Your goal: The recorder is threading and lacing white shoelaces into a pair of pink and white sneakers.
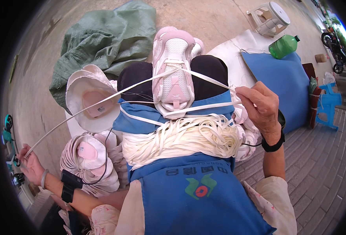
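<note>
A pink and white shoe upper (175,84) lies between my knees, its toe pointing away and its heel toward me. A flat white shoelace (141,83) runs through its front holes and spreads out to both sides. Out at the far left, my left hand (32,166) has one stretch of the lace between its fingers, drawn taut. On the right, my right hand (261,105) is closed in a pinch on the other side of the lace. A thick bundle of loose white laces (181,141) rests across my lap on the blue apron (196,211).
Stacked shoe uppers (88,156) stand by my left leg, with more uppers (249,135) on the right. A green sheet (106,39) lies crumpled ahead. A green bottle (284,47) is beside a blue mat (275,86). Farther off stand a white stool (269,19) and a blue stool (328,105).
</note>
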Tool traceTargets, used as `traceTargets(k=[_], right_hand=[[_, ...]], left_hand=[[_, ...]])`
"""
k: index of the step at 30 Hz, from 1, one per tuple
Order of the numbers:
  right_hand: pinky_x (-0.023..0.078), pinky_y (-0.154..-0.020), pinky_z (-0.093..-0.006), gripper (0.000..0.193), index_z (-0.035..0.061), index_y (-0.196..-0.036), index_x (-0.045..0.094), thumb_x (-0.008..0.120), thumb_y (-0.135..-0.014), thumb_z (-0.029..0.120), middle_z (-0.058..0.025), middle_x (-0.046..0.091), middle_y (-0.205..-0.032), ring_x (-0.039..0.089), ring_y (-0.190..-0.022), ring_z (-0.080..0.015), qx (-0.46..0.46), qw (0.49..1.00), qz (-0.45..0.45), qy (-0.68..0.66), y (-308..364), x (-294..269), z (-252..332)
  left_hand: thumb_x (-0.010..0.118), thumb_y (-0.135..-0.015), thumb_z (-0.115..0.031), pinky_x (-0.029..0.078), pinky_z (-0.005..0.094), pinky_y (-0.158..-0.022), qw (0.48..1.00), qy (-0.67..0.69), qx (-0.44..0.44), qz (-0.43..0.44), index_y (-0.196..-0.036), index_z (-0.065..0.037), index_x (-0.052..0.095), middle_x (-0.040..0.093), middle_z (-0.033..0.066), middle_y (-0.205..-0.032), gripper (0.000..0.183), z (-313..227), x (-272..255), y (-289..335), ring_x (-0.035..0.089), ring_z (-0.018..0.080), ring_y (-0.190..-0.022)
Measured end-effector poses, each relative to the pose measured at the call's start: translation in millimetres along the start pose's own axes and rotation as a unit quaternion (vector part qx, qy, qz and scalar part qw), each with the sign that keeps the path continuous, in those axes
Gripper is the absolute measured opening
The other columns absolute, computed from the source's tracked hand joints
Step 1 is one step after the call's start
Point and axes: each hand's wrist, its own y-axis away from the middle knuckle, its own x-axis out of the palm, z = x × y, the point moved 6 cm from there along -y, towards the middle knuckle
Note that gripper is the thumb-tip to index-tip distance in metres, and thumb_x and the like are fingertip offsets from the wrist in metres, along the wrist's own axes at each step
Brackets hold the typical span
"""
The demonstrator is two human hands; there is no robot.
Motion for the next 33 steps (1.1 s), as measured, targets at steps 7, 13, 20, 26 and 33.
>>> traceTargets(k=[7,13,20,26,33], right_hand=[[0.047,-0.071,-0.0385,0.015,0.0048,-0.095,0.069,0.068,-0.083,0.013,-0.0118,0.059,-0.081,0.060,-0.075,-0.0264,0.089,0.982,0.146,0.084,26,37,-48],[0.050,-0.072,-0.0398,0.023,0.0020,-0.106,0.063,0.067,-0.085,0.011,-0.0157,0.060,-0.090,0.062,-0.080,-0.0321,0.152,0.981,0.050,-0.107,-19,59,-16],[0.048,-0.062,-0.0405,0.021,0.0006,-0.098,0.066,0.064,-0.089,0.019,-0.0158,0.064,-0.077,0.064,-0.069,-0.0305,0.088,0.984,0.147,-0.057,-43,114,-7],[0.050,-0.065,-0.0441,0.028,0.0034,-0.082,0.062,0.069,-0.084,0.031,-0.0159,0.064,-0.081,0.064,-0.075,-0.0352,0.098,0.981,0.139,-0.093,-47,112,5],[0.051,-0.066,-0.0435,0.019,0.0049,-0.091,0.060,0.067,-0.085,0.021,-0.0119,0.057,-0.088,0.062,-0.076,-0.0336,0.046,0.993,0.104,-0.025,-44,114,3]], left_hand=[[0.050,-0.101,-0.022,0.034,0.0190,-0.052,0.902,-0.296,-0.231,0.214,-0.114,0.001,0.056,0.055,0.0015,-0.088,0.027,222,157,163,0.032,0.0012,-0.052],[0.049,-0.100,-0.023,0.047,0.0221,-0.059,0.698,-0.543,-0.173,0.434,-0.116,-0.002,0.060,0.068,0.0065,-0.101,0.029,361,211,247,0.054,0.0066,-0.065],[0.055,-0.098,-0.031,0.045,0.0284,-0.062,0.626,-0.593,-0.170,0.476,-0.092,0.000,0.060,0.059,0.0060,-0.070,0.032,389,224,254,0.053,0.0128,-0.064],[0.066,-0.092,-0.029,0.031,0.0198,-0.054,0.659,-0.536,-0.264,0.457,-0.083,-0.003,0.061,0.044,-0.0083,-0.067,0.027,396,214,247,0.035,0.0027,-0.063],[0.067,-0.092,-0.027,0.033,0.0195,-0.056,0.661,-0.536,-0.236,0.468,-0.082,-0.003,0.059,0.045,-0.0080,-0.070,0.027,399,218,241,0.037,0.0024,-0.065]])
